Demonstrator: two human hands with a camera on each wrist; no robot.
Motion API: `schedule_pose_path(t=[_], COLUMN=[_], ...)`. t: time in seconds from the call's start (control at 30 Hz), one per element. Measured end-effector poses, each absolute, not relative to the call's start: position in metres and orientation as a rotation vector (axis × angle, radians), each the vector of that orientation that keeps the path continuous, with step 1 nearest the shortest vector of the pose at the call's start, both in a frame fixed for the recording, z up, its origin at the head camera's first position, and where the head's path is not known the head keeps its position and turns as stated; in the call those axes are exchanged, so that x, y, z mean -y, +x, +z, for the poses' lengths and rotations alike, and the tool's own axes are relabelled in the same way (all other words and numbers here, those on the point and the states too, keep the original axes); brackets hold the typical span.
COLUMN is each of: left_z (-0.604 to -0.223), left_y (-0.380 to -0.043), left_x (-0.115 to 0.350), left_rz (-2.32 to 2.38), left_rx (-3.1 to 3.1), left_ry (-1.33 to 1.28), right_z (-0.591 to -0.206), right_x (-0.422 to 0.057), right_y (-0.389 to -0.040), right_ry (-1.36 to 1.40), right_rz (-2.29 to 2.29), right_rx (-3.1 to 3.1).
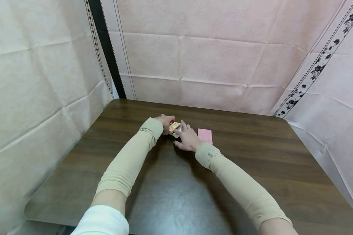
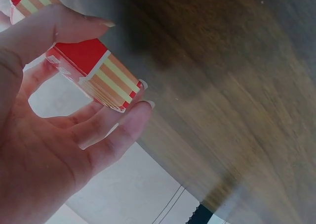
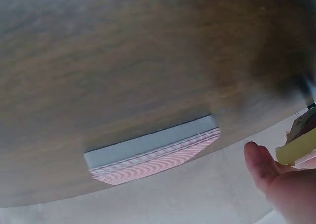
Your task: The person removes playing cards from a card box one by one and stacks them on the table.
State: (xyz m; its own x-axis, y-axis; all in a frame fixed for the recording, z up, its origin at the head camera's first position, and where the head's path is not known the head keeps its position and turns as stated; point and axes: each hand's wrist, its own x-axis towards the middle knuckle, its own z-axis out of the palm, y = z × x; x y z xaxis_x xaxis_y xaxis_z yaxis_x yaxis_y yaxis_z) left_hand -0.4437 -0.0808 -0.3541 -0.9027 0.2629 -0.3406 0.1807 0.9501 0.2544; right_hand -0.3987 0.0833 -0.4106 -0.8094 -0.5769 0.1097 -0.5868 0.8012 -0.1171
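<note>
My left hand (image 1: 165, 122) grips a small card box with red, yellow and orange stripes (image 2: 111, 75), thumb on one side and fingers on the other. The box is tilted above the brown table. My right hand (image 1: 189, 138) reaches in from the right, fingers spread at the near side of the box, its thumb (image 3: 259, 164) apart from it. Where those fingertips touch is partly hidden. Just right of the right hand, a deck of playing cards with pink patterned backs (image 1: 205, 136) lies squared on the table, face down.
The dark wooden table (image 1: 170, 182) has rounded corners and a glossy patch near the front. Pale cloth (image 1: 194, 58) hangs behind it and along both sides, with a black strip (image 1: 111, 55) at the back left.
</note>
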Motion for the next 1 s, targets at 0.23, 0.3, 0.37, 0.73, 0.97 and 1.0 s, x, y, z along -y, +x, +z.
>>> schedule_pose_path(t=[0.23, 0.3, 0.37, 0.73, 0.97, 1.0], left_z=[-0.362, -0.364, -0.363, -0.358, -0.356, -0.355], left_y=[-0.450, -0.452, -0.451, -0.442, -0.438, -0.438], left_x=[0.086, 0.087, 0.087, 0.086, 0.092, 0.093], left_rz=[0.249, 0.239, 0.254, 0.294, 0.316, 0.313], left_rx=[-2.743, -2.744, -2.740, -2.752, -2.751, -2.753], left_ry=[0.282, 0.279, 0.278, 0.279, 0.251, 0.250], right_z=[-0.411, -0.412, -0.411, -0.400, -0.400, -0.400], right_x=[-0.090, -0.091, -0.091, -0.092, -0.101, -0.102], right_y=[-0.397, -0.397, -0.397, -0.392, -0.386, -0.385], right_ry=[0.907, 0.893, 0.873, 0.781, 0.741, 0.732], right_rz=[0.363, 0.399, 0.433, 0.334, 0.256, 0.260], right_rx=[2.877, 2.854, 2.828, 2.859, 2.908, 2.915])
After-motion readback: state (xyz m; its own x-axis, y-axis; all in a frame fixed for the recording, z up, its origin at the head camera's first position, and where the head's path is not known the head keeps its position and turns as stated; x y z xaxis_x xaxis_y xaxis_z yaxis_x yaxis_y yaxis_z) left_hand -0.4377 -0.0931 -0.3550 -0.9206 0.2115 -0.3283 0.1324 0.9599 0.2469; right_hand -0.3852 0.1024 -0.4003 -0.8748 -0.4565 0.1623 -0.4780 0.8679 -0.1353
